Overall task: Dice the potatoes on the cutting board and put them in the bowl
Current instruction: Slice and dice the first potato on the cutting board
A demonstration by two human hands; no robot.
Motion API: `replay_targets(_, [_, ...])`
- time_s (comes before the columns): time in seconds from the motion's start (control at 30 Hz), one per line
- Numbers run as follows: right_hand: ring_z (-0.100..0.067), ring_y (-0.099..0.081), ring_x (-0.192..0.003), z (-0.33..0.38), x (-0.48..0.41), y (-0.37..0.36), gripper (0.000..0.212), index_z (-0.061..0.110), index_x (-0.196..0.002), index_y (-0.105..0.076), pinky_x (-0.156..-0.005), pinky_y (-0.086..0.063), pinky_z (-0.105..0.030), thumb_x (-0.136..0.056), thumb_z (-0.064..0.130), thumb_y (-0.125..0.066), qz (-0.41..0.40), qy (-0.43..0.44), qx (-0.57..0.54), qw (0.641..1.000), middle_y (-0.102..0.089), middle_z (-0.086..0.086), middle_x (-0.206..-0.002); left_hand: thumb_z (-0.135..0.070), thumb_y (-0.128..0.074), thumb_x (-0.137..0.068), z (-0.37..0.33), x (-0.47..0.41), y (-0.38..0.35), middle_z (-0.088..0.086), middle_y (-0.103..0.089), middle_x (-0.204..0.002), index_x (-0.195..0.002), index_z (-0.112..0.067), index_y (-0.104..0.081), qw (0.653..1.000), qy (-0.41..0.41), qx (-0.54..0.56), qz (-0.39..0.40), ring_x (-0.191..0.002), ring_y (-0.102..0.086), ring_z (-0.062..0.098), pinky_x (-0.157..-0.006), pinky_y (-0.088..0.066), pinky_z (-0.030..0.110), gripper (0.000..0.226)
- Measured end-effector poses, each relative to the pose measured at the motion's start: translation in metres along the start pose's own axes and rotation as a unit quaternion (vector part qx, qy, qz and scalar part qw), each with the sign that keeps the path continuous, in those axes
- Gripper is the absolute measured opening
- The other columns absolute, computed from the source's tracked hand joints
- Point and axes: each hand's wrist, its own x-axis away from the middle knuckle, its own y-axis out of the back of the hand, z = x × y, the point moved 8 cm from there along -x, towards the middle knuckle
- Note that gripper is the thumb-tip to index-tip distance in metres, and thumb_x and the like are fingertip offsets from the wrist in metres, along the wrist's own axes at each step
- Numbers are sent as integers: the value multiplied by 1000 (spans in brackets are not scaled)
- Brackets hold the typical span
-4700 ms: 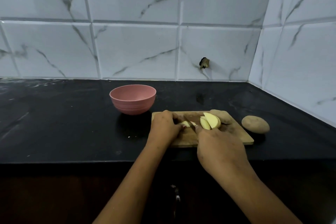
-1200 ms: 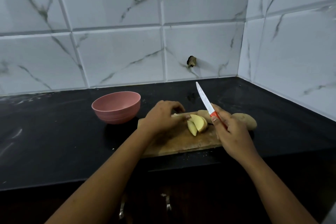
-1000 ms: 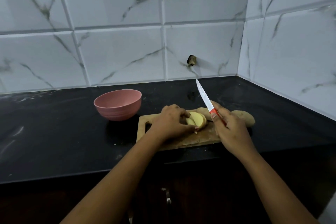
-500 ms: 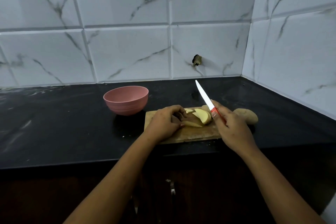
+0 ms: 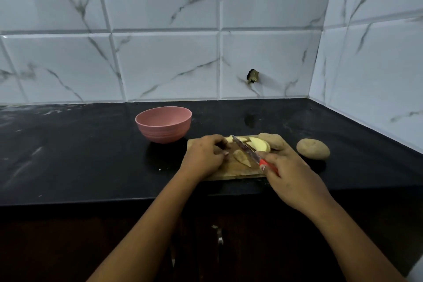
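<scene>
**Knife held low over the potato pieces on the board**

The right hand [image 5: 290, 174] grips the red handle of a knife [image 5: 249, 152], and its curled fingers hide most of that handle. The blade slants up and to the left, low over the cutting board [image 5: 231, 173]. Whether its edge touches anything cannot be told.

The left hand [image 5: 204, 155] rests on the left part of the board with its fingers curled under, fingertips just beside the blade. The knuckles cover that spot, so I cannot tell whether it pinches a piece.

Just right of its thumb lies 1 wedge [image 5: 241, 157], brownish side up. Behind the blade a few pale cut pieces [image 5: 258, 144] lean together. They partly hide an unpeeled potato chunk [image 5: 273, 141] at the board's far right corner.

1 whole potato [image 5: 313, 148] lies on the black counter [image 5: 91, 155], near the board's right edge. The pink bowl [image 5: 163, 125] stands on the counter to the left of and behind the board, near its corner. Its near wall hides its bottom.

A small dark stub [image 5: 252, 76] sticks out of the tiled wall [image 5: 160, 64]. The cabinet front [image 5: 219, 238] below the counter is too dark to make out.
</scene>
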Motion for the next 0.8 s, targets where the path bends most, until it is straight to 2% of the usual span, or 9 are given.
replay_targets(0.1, [-5, -57, -90, 9, 7, 1, 42, 43, -144, -35, -66, -49, -23, -102, 39, -33, 1, -7, 54, 999, -57, 10, -123, -38, -69, -84, -4, 3, -8, -17, -63, -98, -108, -32, -68, 1000, 10, 8, 17, -87, -55, 2, -80, -43, 20, 24])
replay_targets(0.2, [-6, -57, -87, 14, 11, 2, 44, 43, -146, -30, -67, -51, -25, -102, 39, -29, 4, -15, 93, 996, -58, 9, -122, -45, -73, -79, -7, 5, -13, -14, -69, -102, -107, -35, -69, 999, 27, -17, -12, -98, -60, 4, -88, -50, 31, 31])
replay_targets(0.33, [-10, -59, -92, 20, 14, -1, 45, 42, -148, -26, -72, -51, -28, -104, 36, -27, 14, -20, 111, 994, -57, 5, -124, -49, -72, -77, -8, 8, -17, -12, -70, -105, -106, -37, -70, 997, 32, -46, -45, -103, -60, 7, -88, -51, 35, 31])
replay_targets(0.63, [-9, -59, -90, 28, 13, 3, 46, 41, -148, -25, -71, -51, -27, -104, 33, -30, 22, -13, 129, 991, -58, 5, -120, -49, -73, -77, -1, 3, -20, -12, -69, -107, -104, -36, -70, 997, 56, -42, -25, -105, -58, 8, -90, -49, 37, 31])
replay_targets(0.8, [-13, -57, -91, 28, 0, -6, 55, 34, -151, -21, -62, -42, -24, -101, 22, -41, 58, -28, 182, 981, -59, 1, -115, -47, -74, -77, 0, -1, -22, -13, -70, -99, -100, -34, -71, 998, 55, -24, -20, -103, -60, 7, -91, -48, 38, 26])
